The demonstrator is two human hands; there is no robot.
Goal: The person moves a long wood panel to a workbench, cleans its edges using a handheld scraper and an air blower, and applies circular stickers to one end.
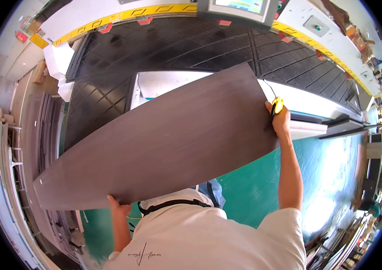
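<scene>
A person seen from above carries a long dark brown board across the chest, slanting from 8 o'clock up to 2 o'clock. The left hand curls its fingers around the near long edge at 6 o'clock; the right hand grips the far short end at 3 o'clock, also pinching a small yellow tool. The board looks thin, flat and smooth, with fine wood grain and square corners. Beyond it lies a black ribbed machine bed edged with a yellow strip, and a glossy green floor below. Judged risks: with only two edge grips, the wide panel could tip or slip, and its left end could strike the stacked panels at 9 o'clock.
</scene>
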